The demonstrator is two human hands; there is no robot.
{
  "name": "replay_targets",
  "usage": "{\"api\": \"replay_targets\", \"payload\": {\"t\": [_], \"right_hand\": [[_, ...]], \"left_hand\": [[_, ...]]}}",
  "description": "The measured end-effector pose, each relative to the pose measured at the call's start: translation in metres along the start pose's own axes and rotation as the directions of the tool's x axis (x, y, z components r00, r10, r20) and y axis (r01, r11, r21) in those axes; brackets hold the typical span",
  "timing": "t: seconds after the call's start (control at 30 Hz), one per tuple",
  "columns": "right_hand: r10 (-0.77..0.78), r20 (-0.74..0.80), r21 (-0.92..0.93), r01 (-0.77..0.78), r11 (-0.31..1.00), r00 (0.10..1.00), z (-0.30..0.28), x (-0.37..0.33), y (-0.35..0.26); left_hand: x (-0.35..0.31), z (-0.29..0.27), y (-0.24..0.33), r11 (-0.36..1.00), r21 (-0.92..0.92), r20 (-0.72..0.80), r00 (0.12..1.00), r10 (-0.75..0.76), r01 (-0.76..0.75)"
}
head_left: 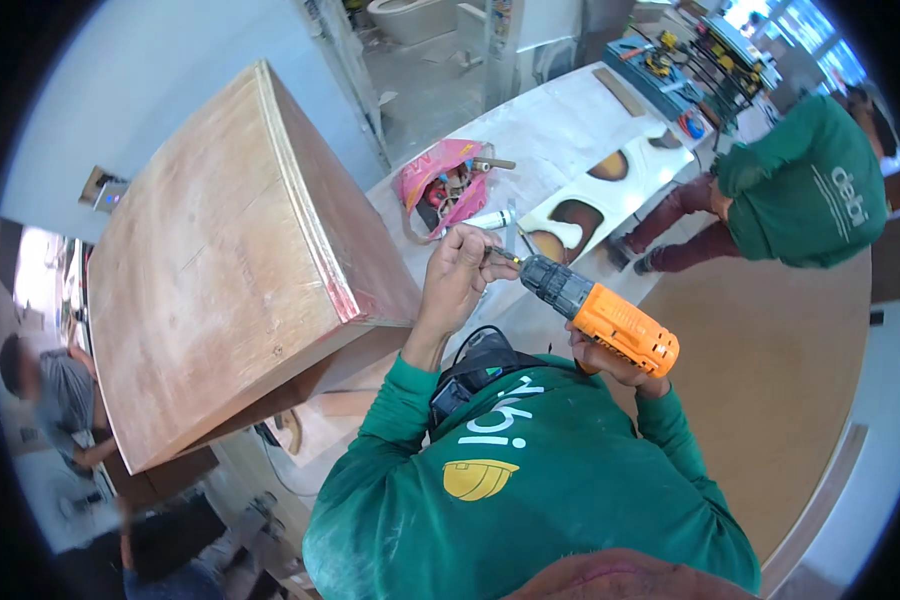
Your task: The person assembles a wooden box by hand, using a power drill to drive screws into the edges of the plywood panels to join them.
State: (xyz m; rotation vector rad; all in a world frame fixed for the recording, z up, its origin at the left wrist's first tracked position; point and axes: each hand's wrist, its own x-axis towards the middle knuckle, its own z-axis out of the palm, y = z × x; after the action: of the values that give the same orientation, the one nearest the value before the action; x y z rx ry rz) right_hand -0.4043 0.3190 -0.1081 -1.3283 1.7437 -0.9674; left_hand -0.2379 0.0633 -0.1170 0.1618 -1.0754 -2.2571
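Note:
An orange and black cordless drill (620,325) is held across my chest, its chuck pointing to the upper left. My right hand (610,358) wraps around its grip from below. At the chuck's front, the fingers of my left hand (458,272) pinch together around a thin dark drill bit (510,257). The bit's tip is hidden by those fingers. Close to my left arm stands a large box-like plywood cabinet (210,270), tilted in view, with a pale front edge.
A white-covered worktable (560,110) carries a pink bag (448,180) of tubes and small items and a board with cutouts (625,195). A co-worker in green (815,190) stands bent over at the right. Other people (65,390) are at the left. A large brown panel (760,350) lies at right.

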Motion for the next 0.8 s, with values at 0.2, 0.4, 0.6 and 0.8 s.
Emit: {"api": "replay_targets", "payload": {"t": [0.2,0.4,0.6,0.8], "right_hand": [[-0.019,0.088,-0.106,0.028,0.994,0.996,-0.025,0.048,0.003],[-0.136,0.276,0.113,0.108,0.988,0.951,-0.062,0.096,-0.02],[-0.223,0.408,0.257,0.122,0.959,0.885,-0.085,0.137,-0.007],[-0.268,0.544,0.328,0.093,0.94,0.795,-0.105,0.164,-0.004]], "left_hand": [[0.005,-0.002,0.011,0.997,0.048,-0.162,0.984,0.075,-0.068],[-0.001,0.005,0.017,0.983,0.036,-0.288,0.94,0.183,-0.18],[-0.009,0.03,0.008,0.963,0.02,-0.455,0.855,0.248,-0.268],[-0.011,0.059,0.009,0.943,0.236,-0.596,0.732,0.331,-0.234]]}}
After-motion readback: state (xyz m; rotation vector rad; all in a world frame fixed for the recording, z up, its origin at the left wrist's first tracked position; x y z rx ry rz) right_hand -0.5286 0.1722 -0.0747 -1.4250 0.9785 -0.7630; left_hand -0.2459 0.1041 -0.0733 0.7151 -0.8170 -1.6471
